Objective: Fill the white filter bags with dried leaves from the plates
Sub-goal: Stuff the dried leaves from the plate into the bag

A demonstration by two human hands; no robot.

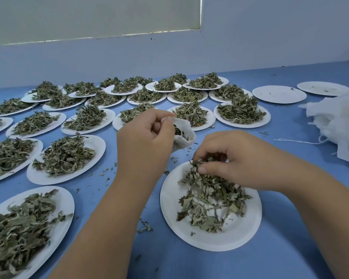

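Mid-fill here. The left hand [143, 135] pinches the rim of a white filter bag [184, 137] and holds its mouth open, with a few leaves showing inside. The bag is at about 11 o'clock from the near paper plate [210, 237]. The right hand [230, 156] has its fingers [210, 169] bunched on a clump of dried leaves [210, 198] at that plate's 12 o'clock edge. Next move, I'd guess: lift the clump, swing it toward 11 o'clock and drop it into the mouth without scattering crumbs on the blue desk [290, 248]. Spare bags [338, 121] are heaped at 3 o'clock, with loaded plates [100, 141] from 9 to 12.
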